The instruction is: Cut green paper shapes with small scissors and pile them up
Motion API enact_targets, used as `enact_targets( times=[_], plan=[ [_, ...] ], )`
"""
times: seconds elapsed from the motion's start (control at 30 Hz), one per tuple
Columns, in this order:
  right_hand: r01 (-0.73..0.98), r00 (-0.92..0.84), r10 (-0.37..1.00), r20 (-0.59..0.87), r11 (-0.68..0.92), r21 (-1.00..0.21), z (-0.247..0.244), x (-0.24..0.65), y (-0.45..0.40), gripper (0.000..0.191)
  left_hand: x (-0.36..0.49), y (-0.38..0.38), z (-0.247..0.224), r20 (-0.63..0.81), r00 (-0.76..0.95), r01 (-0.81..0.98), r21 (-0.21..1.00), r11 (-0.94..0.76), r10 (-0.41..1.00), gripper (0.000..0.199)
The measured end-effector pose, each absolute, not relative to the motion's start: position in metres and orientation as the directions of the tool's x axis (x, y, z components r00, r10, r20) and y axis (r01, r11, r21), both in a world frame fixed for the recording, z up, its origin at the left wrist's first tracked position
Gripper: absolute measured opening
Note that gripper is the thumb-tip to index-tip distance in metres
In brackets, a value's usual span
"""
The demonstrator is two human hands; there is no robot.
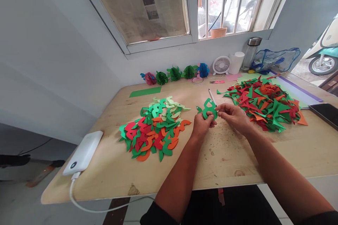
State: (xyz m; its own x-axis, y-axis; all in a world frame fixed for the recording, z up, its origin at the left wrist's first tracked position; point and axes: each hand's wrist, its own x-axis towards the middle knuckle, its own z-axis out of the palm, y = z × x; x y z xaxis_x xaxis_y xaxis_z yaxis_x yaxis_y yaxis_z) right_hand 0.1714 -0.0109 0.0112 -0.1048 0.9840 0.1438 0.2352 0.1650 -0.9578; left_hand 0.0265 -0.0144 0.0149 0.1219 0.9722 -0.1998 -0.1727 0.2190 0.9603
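Observation:
My left hand (204, 123) is closed on a green paper cutout (207, 107) with an opening near its top, holding it above the table. My right hand (233, 115) has its thumb and fingers pinched at the right edge of that cutout. Just behind the right fingertips is a slim white pen-like stick (212, 96); its lower end is hidden by the hand. To the left lies a pile of curved paper pieces (155, 126) in green, red, orange and pale green. On the right is a heap of pointed paper scraps (269, 103).
Folded paper figures (175, 73) line the wall, beside a small white fan (221, 65) and a glass bottle (250, 54). A green paper strip (145, 92) lies at the back left. A white power bank (83, 152) with a cable is front left; a phone (326, 112) lies right.

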Motion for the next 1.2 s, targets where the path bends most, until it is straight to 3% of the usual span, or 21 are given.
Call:
enact_targets(
  times=[0.33, 0.67, 1.2],
  plan=[
    [0.408, -0.100, 0.964, 0.246, 0.265, -0.874, 0.011, 0.169, -0.012, 0.022, 0.027, -0.012, 0.000, -0.070, 0.090, -0.047, 0.996, 0.074, 0.994, 0.009],
    [0.441, -0.124, 0.948, 0.292, 0.317, -0.840, 0.005, 0.172, -0.009, 0.023, 0.026, -0.010, -0.010, 0.042, 0.073, 0.128, 0.990, -0.051, 0.996, 0.011],
    [0.487, -0.197, 0.929, 0.313, 0.370, -0.791, 0.008, 0.170, -0.011, 0.028, 0.025, -0.009, -0.015, 0.085, 0.115, 0.143, 0.985, -0.101, 0.990, 0.010]
  ],
)
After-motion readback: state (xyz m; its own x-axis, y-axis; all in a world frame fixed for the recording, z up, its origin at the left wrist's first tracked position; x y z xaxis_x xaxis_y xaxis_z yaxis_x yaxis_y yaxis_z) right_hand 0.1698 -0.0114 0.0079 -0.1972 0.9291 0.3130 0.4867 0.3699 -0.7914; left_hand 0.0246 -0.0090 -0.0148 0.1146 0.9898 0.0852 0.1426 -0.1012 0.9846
